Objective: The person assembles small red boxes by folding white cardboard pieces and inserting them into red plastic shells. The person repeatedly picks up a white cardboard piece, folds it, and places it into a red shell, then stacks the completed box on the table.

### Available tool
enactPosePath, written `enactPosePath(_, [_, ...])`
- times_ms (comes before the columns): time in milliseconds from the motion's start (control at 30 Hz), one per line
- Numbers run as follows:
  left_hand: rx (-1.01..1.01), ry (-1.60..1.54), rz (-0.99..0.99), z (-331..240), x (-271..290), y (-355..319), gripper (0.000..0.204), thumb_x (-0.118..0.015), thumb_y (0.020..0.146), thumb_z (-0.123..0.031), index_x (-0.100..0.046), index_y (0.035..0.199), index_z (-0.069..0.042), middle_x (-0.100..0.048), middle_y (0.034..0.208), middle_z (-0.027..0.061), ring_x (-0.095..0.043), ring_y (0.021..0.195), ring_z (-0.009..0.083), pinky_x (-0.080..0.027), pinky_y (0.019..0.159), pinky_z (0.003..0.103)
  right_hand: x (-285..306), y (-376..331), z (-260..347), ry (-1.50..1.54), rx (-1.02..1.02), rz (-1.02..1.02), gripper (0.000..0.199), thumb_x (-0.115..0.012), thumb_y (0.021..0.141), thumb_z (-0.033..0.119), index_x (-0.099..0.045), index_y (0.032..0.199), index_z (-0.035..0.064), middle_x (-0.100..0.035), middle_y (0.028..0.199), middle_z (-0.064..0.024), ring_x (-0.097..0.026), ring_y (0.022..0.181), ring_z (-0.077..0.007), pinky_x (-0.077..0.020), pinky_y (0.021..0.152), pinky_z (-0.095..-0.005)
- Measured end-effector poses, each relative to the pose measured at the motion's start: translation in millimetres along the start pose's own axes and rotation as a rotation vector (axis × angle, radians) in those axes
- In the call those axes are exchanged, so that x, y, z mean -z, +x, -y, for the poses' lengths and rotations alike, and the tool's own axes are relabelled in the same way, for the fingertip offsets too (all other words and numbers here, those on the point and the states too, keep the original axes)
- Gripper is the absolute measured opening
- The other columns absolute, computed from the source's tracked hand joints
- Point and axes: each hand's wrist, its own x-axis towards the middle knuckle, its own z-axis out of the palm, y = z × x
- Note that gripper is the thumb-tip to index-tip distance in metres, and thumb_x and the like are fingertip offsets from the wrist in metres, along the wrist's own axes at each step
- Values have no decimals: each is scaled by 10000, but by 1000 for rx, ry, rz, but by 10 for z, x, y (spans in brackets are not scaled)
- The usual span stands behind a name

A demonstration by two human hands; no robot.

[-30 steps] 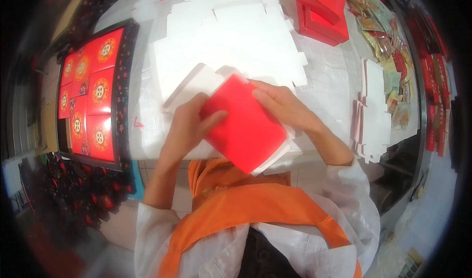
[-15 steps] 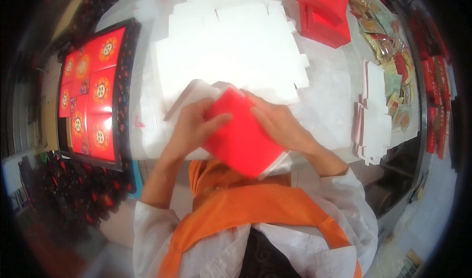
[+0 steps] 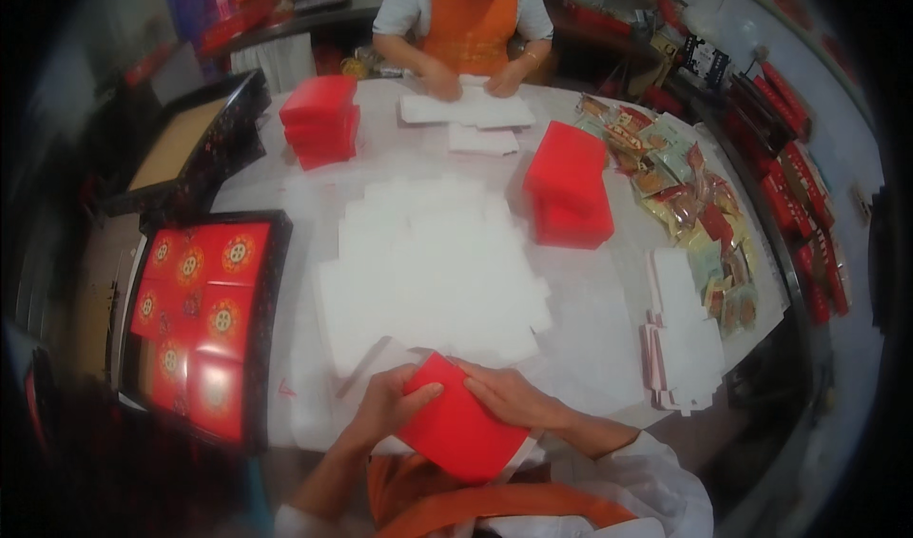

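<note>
Between my two hands is a red cardboard piece [image 3: 463,435], pale along its lower right edge, held tilted at the table's near edge. My left hand [image 3: 390,405] is closed on its left side, the thumb lying on the red face. On the upper right side my right hand [image 3: 509,395] grips it, fingers over the edge. A whitish flap [image 3: 376,365] sticks out beyond my left hand; whether it belongs to the red piece I cannot tell. Just past my hands lies a spread of flat white cardboard blanks [image 3: 433,277].
Red boxes stand stacked at right [image 3: 569,191] and far left [image 3: 320,124]. A black tray [image 3: 271,324] of red patterned packs sits left, an open black box [image 3: 252,101] behind it. Wrapped packets [image 3: 699,196] and white blanks [image 3: 685,319] lie right. Opposite, a person [image 3: 473,29] handles white cardboard.
The view has tilted up, bringing in the far side of the table and the person there. Both hands keep hold of the red cardboard piece, with little change in their grip.
</note>
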Motion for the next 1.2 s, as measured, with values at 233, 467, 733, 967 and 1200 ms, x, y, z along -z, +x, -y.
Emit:
enactPosePath(233, [-44, -232, 16, -5, 22, -40, 241, -614, 805, -197, -605, 897, 25, -597, 722, 36, -502, 704, 51, -448, 619, 241, -63, -14, -193, -25, 80, -15, 432, -360, 928, 223, -331, 1314, 30, -464, 1226, -208, -466, 1126, -296, -336, 965, -316])
enactPosePath(467, [-215, 69, -93, -191, 634, 220, 159, -639, 785, -158, -583, 830, -16, -580, 724, 12, -534, 665, 57, -441, 593, 189, 192, -99, -34, 204, 121, 135, 633, -494, 870, 231, -171, 1370, 15, -249, 1394, -156, -275, 1269, -217, -231, 1033, -311])
enactPosePath(733, [-644, 55, -580, -422, 134, 62, 326, -607, 767, -12, -501, 1075, -22, -533, 1075, 116, -514, 989, 175, -418, 832, 297, -193, 319, -221, 661, 124, -431, 670, -516, 839, 111, -127, 1374, 5, -241, 1380, -151, -268, 1259, -203, -231, 1029, -306])
enactPosePath(967, [51, -936, -459, -161, -836, -154, 344, -437, 869, -8, -355, 1201, 25, -418, 1219, 118, -435, 1114, 213, -364, 949, 328, -240, 476, -68, 668, 210, -563, 657, -490, 848, 93, -105, 1368, -21, -242, 1371, -154, -266, 1255, -196, -222, 1031, -300])
enactPosePath(1200, [-60, -974, -482, -191, -655, 55, 424, -497, 884, -91, -315, 1263, -36, -403, 1235, 70, -395, 1145, 188, -314, 999, 344, -304, 318, 21, 642, 267, -268, 567, -397, 903, 156, -131, 1367, -30, -242, 1386, -151, -254, 1268, -191, -214, 1024, -281])
